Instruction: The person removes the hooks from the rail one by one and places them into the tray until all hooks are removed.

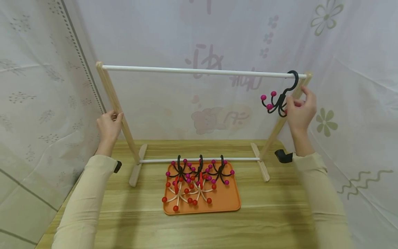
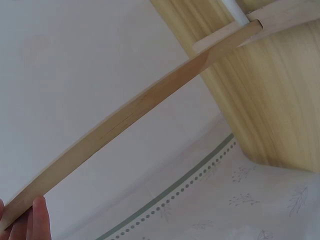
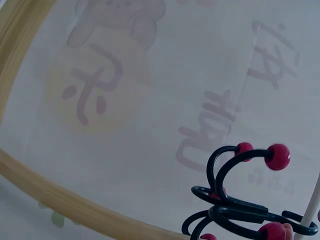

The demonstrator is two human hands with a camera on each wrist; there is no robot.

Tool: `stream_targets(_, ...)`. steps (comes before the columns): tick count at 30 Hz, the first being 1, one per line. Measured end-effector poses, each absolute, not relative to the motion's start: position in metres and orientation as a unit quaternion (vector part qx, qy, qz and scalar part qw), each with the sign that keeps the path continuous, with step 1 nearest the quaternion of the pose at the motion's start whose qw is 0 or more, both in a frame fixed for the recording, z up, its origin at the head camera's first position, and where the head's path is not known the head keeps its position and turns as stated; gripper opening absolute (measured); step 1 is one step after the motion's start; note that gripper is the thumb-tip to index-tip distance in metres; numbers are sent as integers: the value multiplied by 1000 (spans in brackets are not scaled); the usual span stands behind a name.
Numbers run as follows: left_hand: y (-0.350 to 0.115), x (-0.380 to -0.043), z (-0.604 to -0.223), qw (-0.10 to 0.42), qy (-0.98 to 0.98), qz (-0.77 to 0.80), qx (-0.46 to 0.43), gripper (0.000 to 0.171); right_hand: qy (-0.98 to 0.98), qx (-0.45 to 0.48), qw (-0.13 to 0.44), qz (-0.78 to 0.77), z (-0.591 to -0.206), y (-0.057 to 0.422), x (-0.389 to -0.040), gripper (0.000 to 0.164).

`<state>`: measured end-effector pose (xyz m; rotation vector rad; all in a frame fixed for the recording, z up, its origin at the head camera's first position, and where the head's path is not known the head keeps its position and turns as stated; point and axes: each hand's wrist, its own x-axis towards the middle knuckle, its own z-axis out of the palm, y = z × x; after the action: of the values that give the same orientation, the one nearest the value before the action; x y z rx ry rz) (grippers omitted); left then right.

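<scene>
My left hand [image 1: 109,128] grips the left wooden post [image 1: 112,91] of a rack; in the left wrist view its fingers [image 2: 41,220] lie against that post. On the right, my right hand [image 1: 301,110] holds a black multi-prong hook hanger [image 1: 281,100] with pink ball tips by its lower prongs. The hanger's curved top loops over the white rod [image 1: 199,71] near its right end. It tilts, prongs toward the left. In the right wrist view only a fingertip shows, beside a pink ball [image 3: 274,231]; the rest of the hand is out of frame there.
An orange tray [image 1: 228,204] on the wooden table [image 1: 267,214] holds several hook hangers, black ones [image 1: 220,170] with pink balls and white ones [image 1: 178,196] with red balls and red hooks. Behind it runs the rack's lower white bar [image 1: 242,159]. The right post [image 1: 275,133] stands beside my right hand.
</scene>
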<state>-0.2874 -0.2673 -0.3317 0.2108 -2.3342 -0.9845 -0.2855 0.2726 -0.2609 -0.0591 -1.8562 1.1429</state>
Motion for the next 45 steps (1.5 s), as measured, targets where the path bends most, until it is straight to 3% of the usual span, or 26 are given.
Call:
stream_targets(7,-268,-287,-332,298,-878,-366,80,31,-800,-50,379,462,-251,280,-292,44)
stream_targets(17,-267,-288,-331,299,-878,-364,82,32,-753,-52,262,601,-244,286,-299,35)
stream_targets(32,-268,-288,-331,308,-878,-357,78,32,-738,-66,266,616,-222,286,-309,28)
stream_targets(39,-267,-288,-331,305,-878,-359,80,33,-675,-31,281,681,-217,284,-305,18)
stream_targets(45,-268,-288,-331,309,-877,-360,80,32,-629,18,285,723,-208,273,-295,29)
